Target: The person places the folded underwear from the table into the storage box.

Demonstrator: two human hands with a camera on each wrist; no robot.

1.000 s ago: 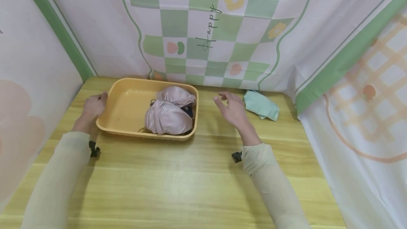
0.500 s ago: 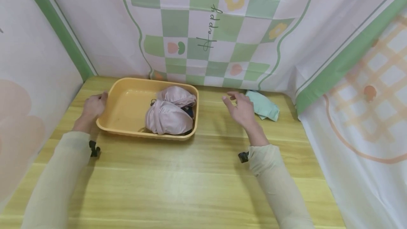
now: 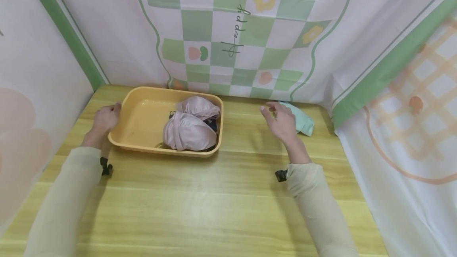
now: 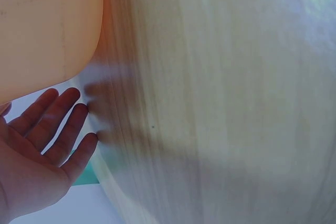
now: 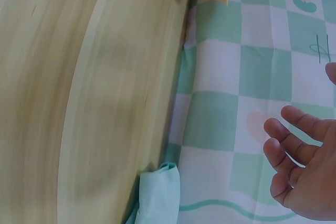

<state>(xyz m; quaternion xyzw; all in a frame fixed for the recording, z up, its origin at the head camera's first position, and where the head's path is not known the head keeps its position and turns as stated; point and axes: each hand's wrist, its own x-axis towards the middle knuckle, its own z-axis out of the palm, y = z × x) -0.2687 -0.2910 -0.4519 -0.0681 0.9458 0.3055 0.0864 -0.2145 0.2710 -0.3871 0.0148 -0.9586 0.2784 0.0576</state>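
My left hand (image 3: pixel 106 121) is at the left end of a yellow plastic tray (image 3: pixel 141 128), its thumb side against the rim. In the left wrist view, the fingers of that hand (image 4: pixel 44 150) are extended and spread beside the tray's outer wall (image 4: pixel 47 40). A pale pink satin bra (image 3: pixel 189 132) lies folded in the tray's right half, with something dark partly hidden under it. My right hand (image 3: pixel 283 124) hovers with loosely bent fingers and holds nothing. Partly behind it lies a mint-green folded cloth (image 3: pixel 304 123), also in the right wrist view below that hand (image 5: pixel 310 166).
A wood-grain table (image 3: pixel 192 201) carries the tray and the cloth along its back edge. Behind it hangs a checked green-and-white curtain (image 3: pixel 246 70). More printed fabric (image 3: pixel 400 130) stands at the right side, and a white panel (image 3: pixel 43 90) at the left.
My right hand has moved rightward, away from the tray, and now covers part of the mint-green cloth from view. The left hand, tray and bra have stayed in place.
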